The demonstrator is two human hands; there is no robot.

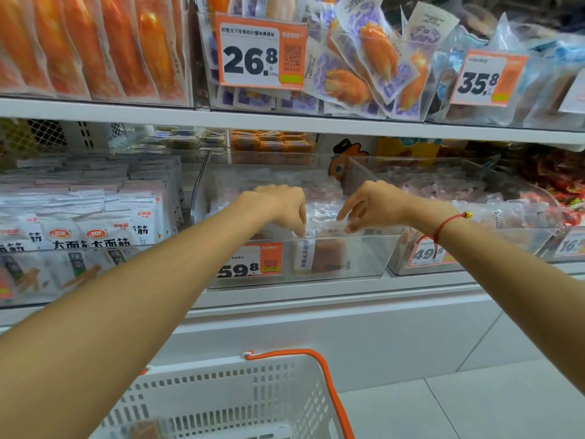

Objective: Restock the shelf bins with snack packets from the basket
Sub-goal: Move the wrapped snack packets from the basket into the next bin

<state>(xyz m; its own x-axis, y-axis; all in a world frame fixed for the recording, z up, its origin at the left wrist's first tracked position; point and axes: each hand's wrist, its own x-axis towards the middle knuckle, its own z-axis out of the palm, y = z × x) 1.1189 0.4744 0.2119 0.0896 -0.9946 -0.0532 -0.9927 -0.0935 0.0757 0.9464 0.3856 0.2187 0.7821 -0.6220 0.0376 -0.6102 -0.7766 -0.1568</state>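
Shelf bin (pixel 364 251) tagged 59.8; both hands inside; neighbour tags 26.8, 35.8.

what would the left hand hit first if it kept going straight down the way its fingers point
Most likely the upright snack packet at the front of the clear bin. The left hand points its fingers down right over it, seemingly touching its top edge, though depth is unclear.
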